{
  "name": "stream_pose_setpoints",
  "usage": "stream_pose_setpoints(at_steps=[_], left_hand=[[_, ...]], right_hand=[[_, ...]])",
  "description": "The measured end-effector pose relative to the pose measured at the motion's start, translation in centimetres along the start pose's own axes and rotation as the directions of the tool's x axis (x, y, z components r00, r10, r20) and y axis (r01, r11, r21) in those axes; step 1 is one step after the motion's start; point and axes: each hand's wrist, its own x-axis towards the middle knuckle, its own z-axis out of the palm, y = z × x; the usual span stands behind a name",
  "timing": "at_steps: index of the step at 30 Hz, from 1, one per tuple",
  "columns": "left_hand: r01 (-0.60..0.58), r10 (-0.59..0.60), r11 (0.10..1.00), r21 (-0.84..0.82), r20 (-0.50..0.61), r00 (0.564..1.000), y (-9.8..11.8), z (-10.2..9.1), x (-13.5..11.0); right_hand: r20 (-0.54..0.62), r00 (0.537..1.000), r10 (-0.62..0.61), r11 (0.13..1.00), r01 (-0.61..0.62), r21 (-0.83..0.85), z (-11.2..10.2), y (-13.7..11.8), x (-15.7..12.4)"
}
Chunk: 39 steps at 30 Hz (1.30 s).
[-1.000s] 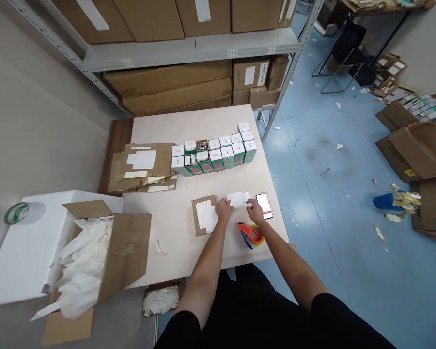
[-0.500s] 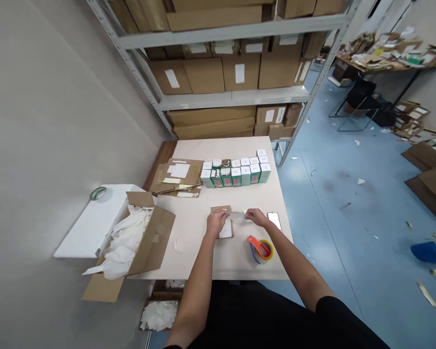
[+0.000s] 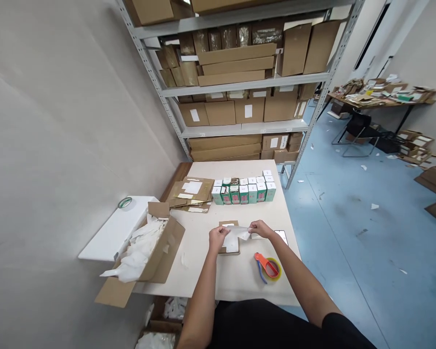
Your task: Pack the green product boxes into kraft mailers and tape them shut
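A thin, translucent whitish strip stretches between my two hands. My left hand pinches its left end above a small flat cardboard package that bears a white label. At the other end, the fingers of my right hand are closed on the strip. A phone lies beside my right forearm, partly covered by it. Nearer my body is an orange and blue tape dispenser with a yellow-edged roll.
Several green and white small boxes stand in rows behind my hands. Flattened cardboard is stacked to their left. An open carton of white packing material sits at the table's left edge. Steel shelving with cartons rises behind.
The camera view has tilted up, so the table appears lower and more shelving shows. Both hands still hold the strip over the package; it hangs slightly differently.
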Motion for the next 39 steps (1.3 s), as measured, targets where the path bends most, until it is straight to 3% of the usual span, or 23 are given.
stream_pose_setpoints(at_steps=[9, 19, 27, 29, 33, 35, 37, 39], left_hand=[[0.022, -0.014, 0.990, -0.142, 0.055, 0.998, 0.6, -1.1, -0.4], [0.031, -0.025, 0.994, -0.108, 0.056, 0.998, 0.5, -2.1, -1.0], [0.022, -0.011, 0.990, -0.143, 0.075, 0.997, 0.2, -1.3, -1.3], [0.036, -0.035, 0.986, -0.162, 0.006, 0.999, -0.1, -2.3, -1.0], [0.065, -0.126, 0.967, -0.246, -0.242, 0.962, -1.0, -6.7, -0.2], [0.036, -0.125, 0.948, -0.317, -0.265, 0.956, -1.0, -8.2, -0.2], [0.010, -0.111, 0.916, -0.401, -0.229, 0.967, -0.5, -8.0, -0.4], [0.031, -0.139, 0.886, -0.462, -0.203, 0.969, 0.4, -6.4, -1.0]], right_hand=[[-0.005, 1.000, 0.011, 0.994, -0.010, 0.104, 0.4, -0.9, -0.8], [0.011, 1.000, 0.009, 0.994, -0.011, 0.108, 0.2, -1.5, -2.1], [0.003, 0.999, -0.032, 0.995, 0.031, 0.100, 0.0, -1.8, -2.5], [-0.030, 0.999, -0.027, 0.995, 0.030, 0.097, -0.7, -1.2, -3.0], [-0.145, 0.989, 0.014, 0.995, 0.001, 0.102, -3.6, 0.4, -4.5], [-0.176, 0.984, 0.018, 0.996, -0.002, 0.090, -4.5, 0.7, -5.0], [-0.212, 0.977, 0.021, 0.997, -0.004, 0.081, -4.6, 0.7, -4.9], [-0.274, 0.961, 0.051, 0.997, -0.033, 0.067, -3.7, 0.3, -4.6]])
